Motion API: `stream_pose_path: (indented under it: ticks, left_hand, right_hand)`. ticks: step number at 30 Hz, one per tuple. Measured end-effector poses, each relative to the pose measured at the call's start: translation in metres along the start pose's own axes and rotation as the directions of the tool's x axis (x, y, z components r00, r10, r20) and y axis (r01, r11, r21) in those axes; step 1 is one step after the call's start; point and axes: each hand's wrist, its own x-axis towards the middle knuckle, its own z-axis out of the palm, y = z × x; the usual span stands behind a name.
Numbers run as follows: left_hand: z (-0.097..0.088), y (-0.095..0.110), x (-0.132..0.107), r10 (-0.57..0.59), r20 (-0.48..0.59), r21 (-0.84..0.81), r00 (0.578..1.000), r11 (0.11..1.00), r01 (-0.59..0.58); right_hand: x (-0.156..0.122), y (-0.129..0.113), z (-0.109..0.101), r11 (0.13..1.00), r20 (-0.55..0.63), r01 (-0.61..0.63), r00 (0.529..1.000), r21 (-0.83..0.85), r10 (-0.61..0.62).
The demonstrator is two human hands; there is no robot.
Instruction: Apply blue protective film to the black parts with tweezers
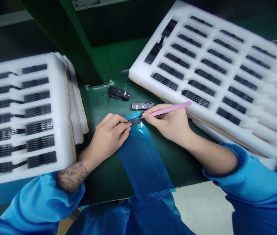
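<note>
The left hand (109, 135) is pinching a small dark ribbed part (135, 121) in a clamped grip, just above a perforated blue film strip (143, 163). The right hand (165, 122) is gripping a slim pink plastic stick (171, 109), its tip reaching the part. One grey module (142, 105) and one dark stack (119, 93) are lying on the green worktop (99, 98). A white foam tray (62, 107) is holding fourteen dark pieces in seven rows, and a second foam tray (138, 73) is holding many more.
</note>
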Motion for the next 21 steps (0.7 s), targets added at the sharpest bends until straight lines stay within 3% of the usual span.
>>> stream_pose_path:
  ticks: [7, 14, 18, 21]
  left_hand:
    - [0.0007, 0.0038, 0.0045, 0.022, 0.176, 0.218, 0.984, 0.974, -0.060]
    - [0.0004, 0.0047, 0.0067, 0.010, 0.182, 0.224, 0.983, 0.973, -0.052]
    - [-0.0028, 0.0036, 0.0047, 0.020, 0.154, 0.168, 0.988, 0.985, -0.046]
    - [-0.0079, 0.0049, 0.0015, -0.010, 0.110, 0.169, 0.994, 0.986, -0.009]
  right_hand:
    - [0.0013, -0.0047, -0.0003, 0.999, 0.013, -0.010, 1.000, 0.032, 0.010]
    - [0.0014, -0.0040, -0.0013, 0.995, -0.017, 0.011, 1.000, 0.100, -0.010]
    - [-0.0006, 0.0005, -0.0039, 0.969, -0.019, 0.123, 0.992, 0.215, -0.122]
    - [0.0002, 0.0040, -0.0074, 0.931, -0.005, 0.358, 0.933, 0.063, -0.359]
